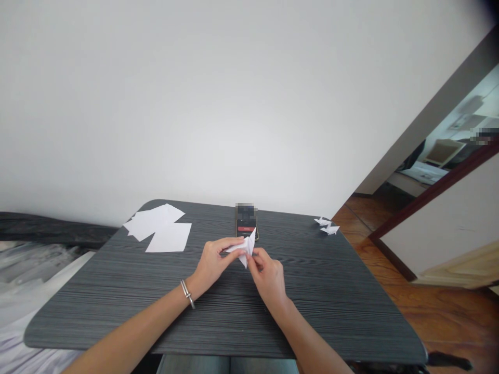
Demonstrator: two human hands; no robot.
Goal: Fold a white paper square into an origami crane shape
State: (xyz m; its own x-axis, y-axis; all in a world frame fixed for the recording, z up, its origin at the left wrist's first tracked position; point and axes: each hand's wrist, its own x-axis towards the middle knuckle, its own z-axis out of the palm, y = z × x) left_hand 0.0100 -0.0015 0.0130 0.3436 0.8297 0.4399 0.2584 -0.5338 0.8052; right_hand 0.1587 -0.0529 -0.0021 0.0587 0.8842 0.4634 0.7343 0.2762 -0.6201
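From my screen, the left hand (212, 264) and right hand (267, 276) pinch a folded white paper (245, 249) between their fingers, while two finished paper birds (326, 226) sit farther off (the loose sheets (156, 228) remain unfolded).

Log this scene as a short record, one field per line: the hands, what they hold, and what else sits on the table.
left hand: left hand pinches the folded white paper; silver bangle on wrist
right hand: right hand grips the same paper's lower part
surface: dark grey striped table
loose paper: overlapping white sheets, far left of table
device: smartphone, far edge, behind the hands, partly blurred
other items: two small folded paper figures, far right corner
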